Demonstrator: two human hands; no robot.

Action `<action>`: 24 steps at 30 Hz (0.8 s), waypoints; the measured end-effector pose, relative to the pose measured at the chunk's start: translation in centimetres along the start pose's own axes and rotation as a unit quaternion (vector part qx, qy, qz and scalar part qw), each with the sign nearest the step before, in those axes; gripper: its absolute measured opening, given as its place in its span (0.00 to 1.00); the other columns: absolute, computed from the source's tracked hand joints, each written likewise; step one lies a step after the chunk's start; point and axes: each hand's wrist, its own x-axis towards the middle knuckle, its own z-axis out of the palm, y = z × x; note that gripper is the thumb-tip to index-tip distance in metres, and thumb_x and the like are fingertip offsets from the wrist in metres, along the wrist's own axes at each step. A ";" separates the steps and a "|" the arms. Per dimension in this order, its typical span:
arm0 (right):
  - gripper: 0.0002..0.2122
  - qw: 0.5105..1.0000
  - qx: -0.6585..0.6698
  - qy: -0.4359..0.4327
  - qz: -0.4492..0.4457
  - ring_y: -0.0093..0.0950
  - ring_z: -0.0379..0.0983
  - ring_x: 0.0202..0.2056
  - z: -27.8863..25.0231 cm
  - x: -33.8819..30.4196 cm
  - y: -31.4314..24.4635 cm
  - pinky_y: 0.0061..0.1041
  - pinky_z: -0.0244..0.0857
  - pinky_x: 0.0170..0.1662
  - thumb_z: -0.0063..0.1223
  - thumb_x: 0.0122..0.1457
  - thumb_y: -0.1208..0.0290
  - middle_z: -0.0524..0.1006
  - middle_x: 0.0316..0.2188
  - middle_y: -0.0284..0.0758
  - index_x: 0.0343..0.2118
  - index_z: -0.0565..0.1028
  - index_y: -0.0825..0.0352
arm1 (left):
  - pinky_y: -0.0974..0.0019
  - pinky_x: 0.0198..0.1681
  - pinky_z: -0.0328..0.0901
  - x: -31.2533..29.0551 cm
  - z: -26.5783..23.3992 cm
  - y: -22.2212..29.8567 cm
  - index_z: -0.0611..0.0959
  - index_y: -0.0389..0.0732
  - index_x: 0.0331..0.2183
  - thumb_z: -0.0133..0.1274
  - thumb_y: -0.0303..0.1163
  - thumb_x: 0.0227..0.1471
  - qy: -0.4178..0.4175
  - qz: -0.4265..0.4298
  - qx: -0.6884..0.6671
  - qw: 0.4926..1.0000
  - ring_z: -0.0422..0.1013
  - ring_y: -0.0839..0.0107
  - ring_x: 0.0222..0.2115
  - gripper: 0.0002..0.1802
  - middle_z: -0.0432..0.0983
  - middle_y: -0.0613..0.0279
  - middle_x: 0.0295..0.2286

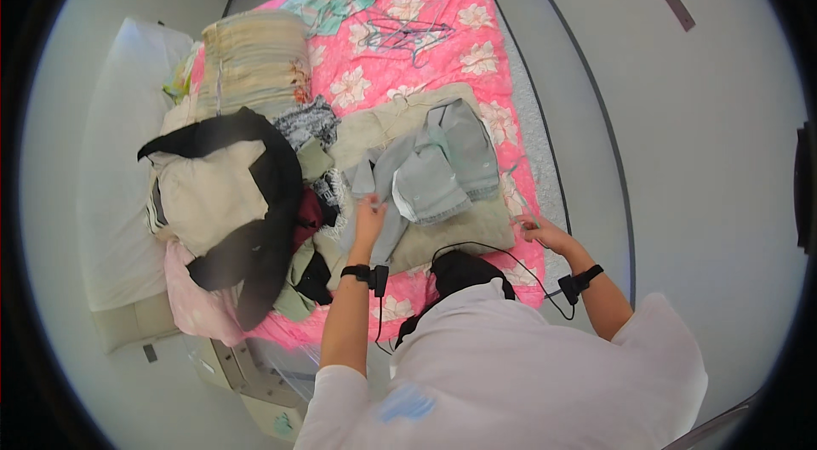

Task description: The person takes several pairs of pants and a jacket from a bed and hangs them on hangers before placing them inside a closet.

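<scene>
A light grey long-sleeved garment lies spread and partly folded over on a beige padded cover on the bed. My left hand is at its lower left side, fingers closed together on the grey cloth. Off the garment's right side, by the bed's edge, my right hand has its fingers closed around the end of a thin, pale hanger; its outline is faint. Another thin hanger rests on the beige cover above the garment.
A pink flowered sheet covers the bed. Several hangers and a mint-green cloth lie at the far end. Folded striped bedding and piled clothes with a black garment are at left. Black cords run from my wrist straps.
</scene>
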 end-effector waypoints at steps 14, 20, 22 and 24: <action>0.22 0.950 0.281 0.122 -0.052 0.21 0.65 0.29 -0.5 5.2 4.2 0.21 0.59 0.38 0.54 0.51 0.73 0.69 0.24 0.28 0.51 0.68 0.69 | 0.52 0.34 0.68 -4.5 15.7 -1.1 0.77 0.47 0.44 0.45 0.31 0.53 -0.348 0.174 0.381 0.839 0.76 0.57 0.32 0.15 0.77 0.59 0.29; 0.23 0.940 0.301 0.157 -0.045 0.21 0.64 0.28 -1.3 4.7 6.5 0.24 0.60 0.40 0.53 0.50 0.72 0.68 0.22 0.27 0.51 0.67 0.71 | 0.60 0.25 0.65 -2.9 19.9 -0.6 0.78 0.57 0.45 0.45 0.32 0.54 -0.377 0.063 0.499 0.778 0.76 0.66 0.30 0.17 0.76 0.65 0.26; 0.23 0.930 0.321 0.170 -0.050 0.20 0.63 0.28 -1.4 4.7 6.0 0.25 0.60 0.43 0.52 0.50 0.73 0.67 0.21 0.27 0.51 0.67 0.71 | 0.59 0.25 0.65 -1.0 19.5 -2.4 0.80 0.55 0.42 0.46 0.33 0.54 -0.364 0.063 0.536 0.759 0.75 0.66 0.30 0.13 0.76 0.64 0.26; 0.23 0.930 0.322 0.169 -0.062 0.21 0.63 0.28 -1.7 4.8 6.4 0.25 0.60 0.44 0.52 0.51 0.73 0.67 0.21 0.27 0.51 0.67 0.71 | 0.58 0.24 0.64 0.9 18.7 -2.6 0.81 0.54 0.38 0.47 0.34 0.54 -0.353 0.070 0.568 0.740 0.75 0.65 0.29 0.11 0.75 0.64 0.27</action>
